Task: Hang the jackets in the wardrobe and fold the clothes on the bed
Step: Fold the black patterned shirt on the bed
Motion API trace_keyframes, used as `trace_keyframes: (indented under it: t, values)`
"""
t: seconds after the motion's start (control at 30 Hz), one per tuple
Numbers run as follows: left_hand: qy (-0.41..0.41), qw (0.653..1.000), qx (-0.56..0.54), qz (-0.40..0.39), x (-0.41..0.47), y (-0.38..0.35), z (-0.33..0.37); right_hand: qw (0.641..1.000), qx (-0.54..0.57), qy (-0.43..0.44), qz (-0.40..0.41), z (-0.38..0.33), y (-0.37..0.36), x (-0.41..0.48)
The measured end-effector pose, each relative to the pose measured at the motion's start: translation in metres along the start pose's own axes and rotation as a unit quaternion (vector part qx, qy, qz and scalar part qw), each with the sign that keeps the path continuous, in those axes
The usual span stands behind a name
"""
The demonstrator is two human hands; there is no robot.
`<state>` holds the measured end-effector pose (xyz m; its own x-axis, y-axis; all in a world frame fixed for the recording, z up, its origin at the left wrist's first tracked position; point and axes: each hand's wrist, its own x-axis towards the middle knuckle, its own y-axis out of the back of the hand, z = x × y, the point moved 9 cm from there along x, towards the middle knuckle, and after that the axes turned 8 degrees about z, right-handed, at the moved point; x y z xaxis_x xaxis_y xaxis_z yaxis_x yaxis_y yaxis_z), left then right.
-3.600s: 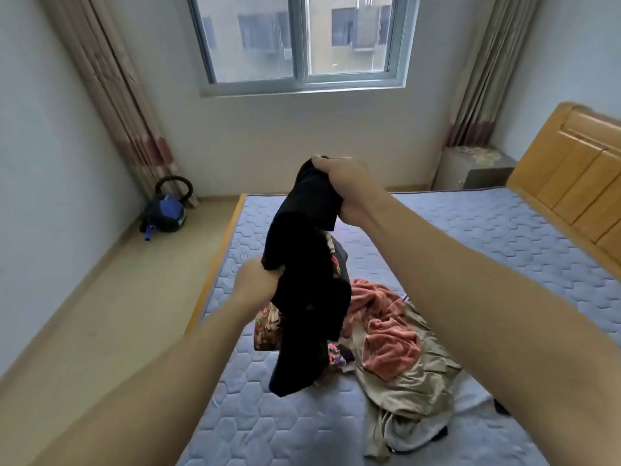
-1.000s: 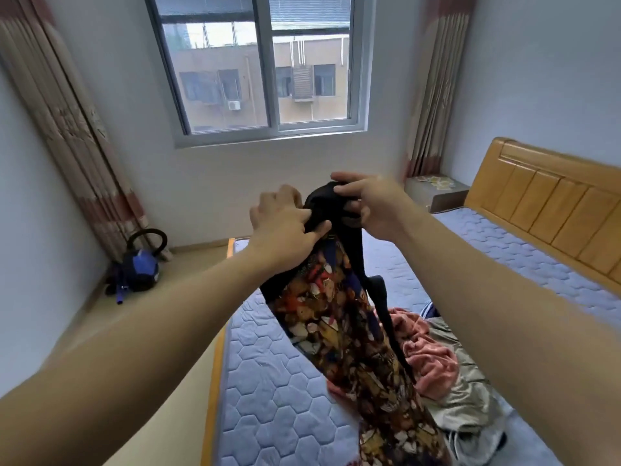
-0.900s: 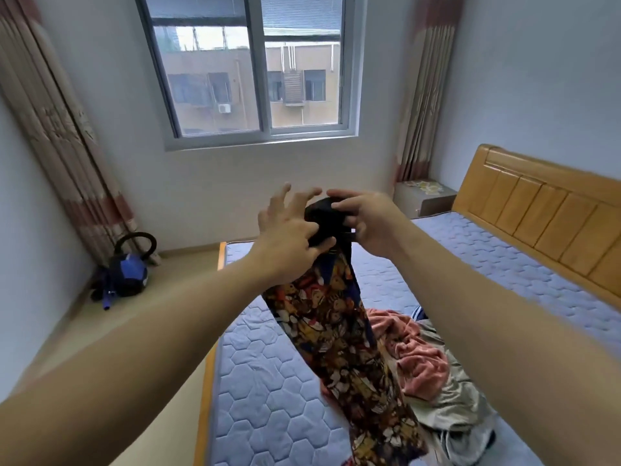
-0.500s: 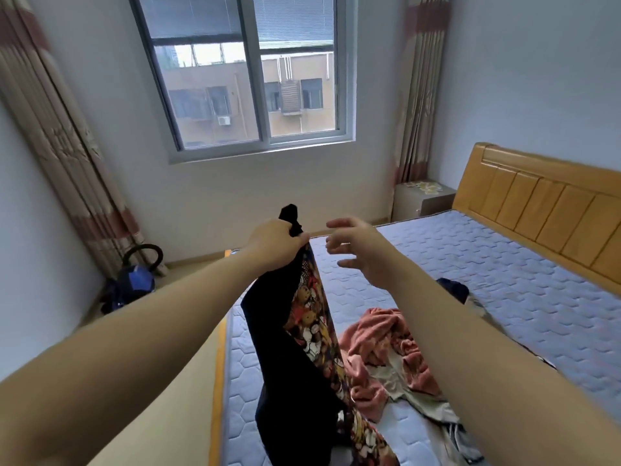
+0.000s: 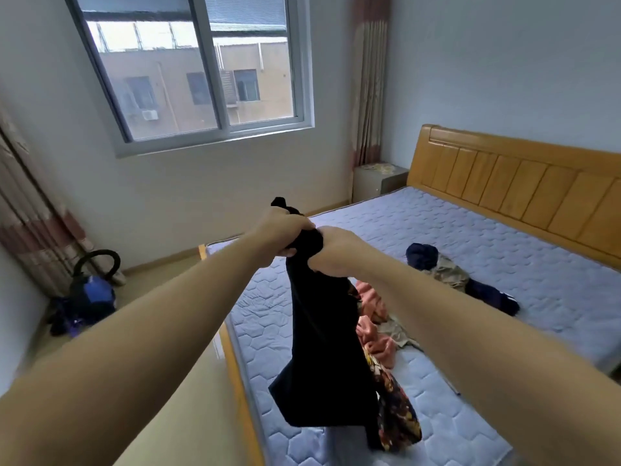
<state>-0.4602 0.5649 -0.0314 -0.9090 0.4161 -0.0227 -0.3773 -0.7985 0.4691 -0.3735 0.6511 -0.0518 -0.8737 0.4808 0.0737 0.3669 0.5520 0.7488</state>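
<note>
A black garment with a bright flower-patterned side [image 5: 324, 344] hangs in the air over the near left corner of the bed [image 5: 504, 250]. My left hand [image 5: 282, 232] grips its top edge, and my right hand [image 5: 334, 252] grips it just beside and below the left one. Its lower end reaches down to the mattress. Behind it on the bed lies a crumpled pink cloth [image 5: 373, 317] on a beige garment [image 5: 400, 332]. Further right lies a dark navy and beige piece of clothing [image 5: 450, 270].
The bed has a wooden headboard [image 5: 524, 186] on the right and a wooden side rail [image 5: 242, 375]. A small bedside cabinet [image 5: 379, 183] stands by the curtain. A blue and black vacuum cleaner [image 5: 90, 297] sits on the floor at the left wall under the window [image 5: 201, 72].
My right hand, open half a second ago, now grips the garment beside my left hand. The garment has turned so its black side faces me.
</note>
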Motion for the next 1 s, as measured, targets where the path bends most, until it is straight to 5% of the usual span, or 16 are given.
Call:
trace_keyframes:
  t: [0.17,0.33,0.7,1.0]
  values:
    - [0.040,0.984,-0.130,-0.112,-0.024,0.013,-0.045,0.995,-0.049,-0.043,0.070,-0.013,-0.035,-0.031]
    - [-0.053,0.987,0.012,-0.151,-0.009,0.010,-0.057,0.987,0.068,-0.132,0.065,-0.002,-0.059,-0.041]
    - [-0.194,0.933,0.208,-0.220,0.031,-0.003,-0.078,0.993,0.002,-0.104,-0.061,0.033,-0.094,-0.001]
    - [-0.112,0.864,0.245,-0.426,0.121,-0.011,-0.127,0.973,-0.025,-0.188,-0.133,0.074,-0.121,0.037]
